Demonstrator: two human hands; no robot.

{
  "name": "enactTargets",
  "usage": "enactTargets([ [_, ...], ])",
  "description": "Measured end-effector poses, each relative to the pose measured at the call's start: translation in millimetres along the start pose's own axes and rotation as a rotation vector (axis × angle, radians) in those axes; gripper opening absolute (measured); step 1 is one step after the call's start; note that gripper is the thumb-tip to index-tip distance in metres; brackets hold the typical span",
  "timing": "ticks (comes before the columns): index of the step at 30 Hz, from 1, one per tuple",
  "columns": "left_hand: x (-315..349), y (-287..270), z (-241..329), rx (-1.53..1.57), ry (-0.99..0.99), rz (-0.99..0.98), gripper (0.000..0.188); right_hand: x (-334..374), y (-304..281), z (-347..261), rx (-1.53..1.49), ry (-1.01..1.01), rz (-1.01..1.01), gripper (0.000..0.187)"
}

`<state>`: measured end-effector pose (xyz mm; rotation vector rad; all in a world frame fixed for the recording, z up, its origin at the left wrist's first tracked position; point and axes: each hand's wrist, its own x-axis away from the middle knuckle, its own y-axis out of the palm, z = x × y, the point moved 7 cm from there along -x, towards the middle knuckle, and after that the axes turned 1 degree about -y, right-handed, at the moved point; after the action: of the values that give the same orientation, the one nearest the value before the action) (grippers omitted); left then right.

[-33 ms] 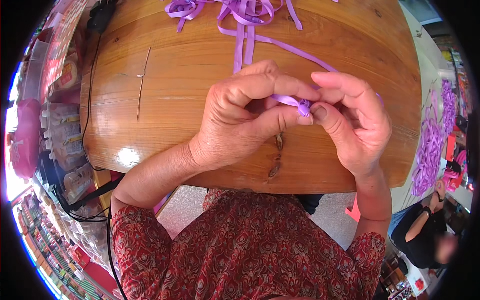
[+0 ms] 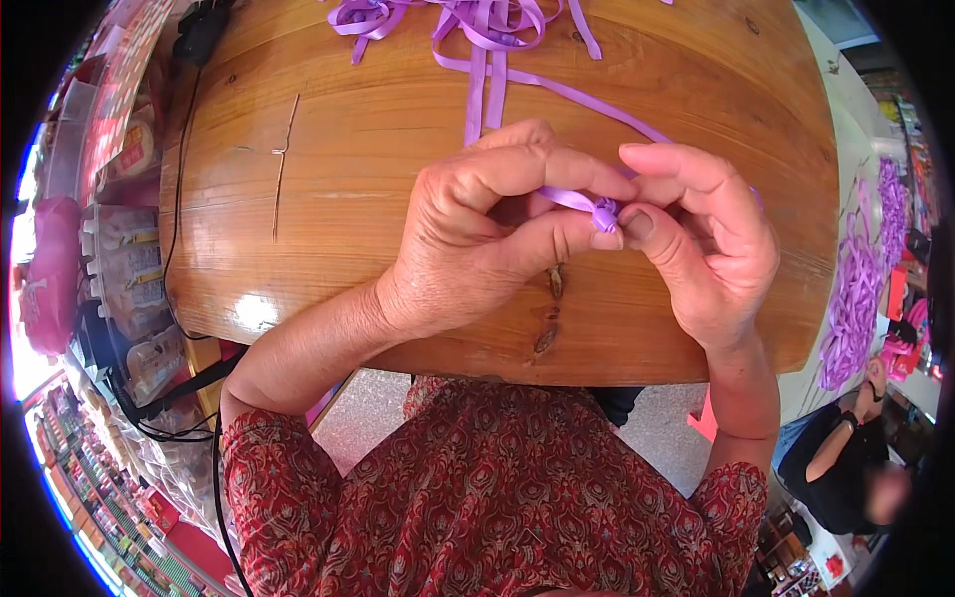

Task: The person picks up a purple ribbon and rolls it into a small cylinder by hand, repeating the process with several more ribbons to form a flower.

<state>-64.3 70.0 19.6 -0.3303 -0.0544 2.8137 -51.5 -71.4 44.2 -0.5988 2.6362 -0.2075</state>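
Between my hands, over the near half of the wooden table, is a narrow purple ribbon [image 2: 567,198] with a small twisted knot or bud [image 2: 605,215] in it. My left hand [image 2: 487,224] pinches the ribbon, its thumb just beneath the bud and its index finger reaching over it. On the other side, my right hand [image 2: 711,244] is closed with its thumb tip against the bud; what its other fingers grip is partly hidden. One strand of ribbon runs from the far pile to behind my hands, and a bit of purple shows beyond my right fingers.
Loose purple ribbon loops [image 2: 487,25] lie at the table's far edge. A thin twisted wire [image 2: 284,154] rests on the table [image 2: 348,229] at left. Boxes and a black cable [image 2: 179,169] line the left side. More purple ribbon [image 2: 854,303] and a person in black [image 2: 846,458] are at right.
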Motion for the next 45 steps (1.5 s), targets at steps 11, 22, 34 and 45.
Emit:
enactTargets([
  [11,-3,2,7,0.168,0.044,0.005,0.026,3,1,2,-0.275,0.141,-0.024,0.032],
  [22,-1,0,1,0.221,0.002,-0.007,0.021,1,2,-1,-0.212,0.084,-0.039,0.030],
  [34,1,-6,14,0.079,0.109,0.040,0.012,2,6,-15,-0.046,-0.121,-0.054,0.020],
  [45,4,2,-22,0.438,-0.271,0.069,0.015,-3,3,-23,0.324,-0.249,-0.062,0.029],
])
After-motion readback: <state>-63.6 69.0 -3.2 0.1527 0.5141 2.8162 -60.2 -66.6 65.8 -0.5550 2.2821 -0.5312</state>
